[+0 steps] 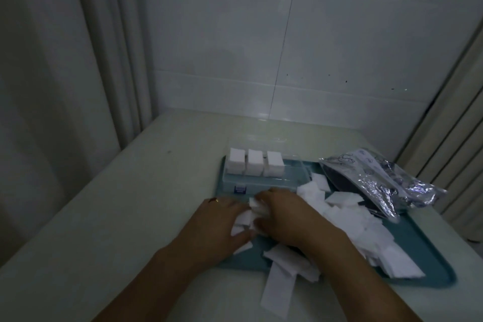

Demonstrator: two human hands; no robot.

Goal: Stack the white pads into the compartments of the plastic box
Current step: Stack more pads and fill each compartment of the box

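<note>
soft white cotton, a small untidy bundle of pads (248,217), sits squeezed between my two hands over the near left part of the teal tray (428,273): my left hand (222,219), with one ring on a finger, presses in from its side, and my right hand (285,214) curls over the top and grips from the other side, so both hands are closed on the same bundle. the pads in it are not squared up; corners stick out at odd angles, and i judge that if i lift now the loose ones will slide out, or the stack will be too ragged to drop cleanly into a compartment. the plastic box (264,178) stands at the far end of the tray, just beyond my knuckles, its clear lid hard to make out in this dim light, so i could knock it or the stacks while reaching. a long strip of pad (277,293) hangs off the tray's near edge onto the table (130,204), and a brush of my wrist could sweep it away. counting: one box, three tall finished stacks (254,166) side by side in its back row, the front row looking empty as far as i can tell; one tray; one crinkled silver bag (379,180) at the far right, touching the heap; and loose pads (366,232) far too many and too overlapped to count.
</note>
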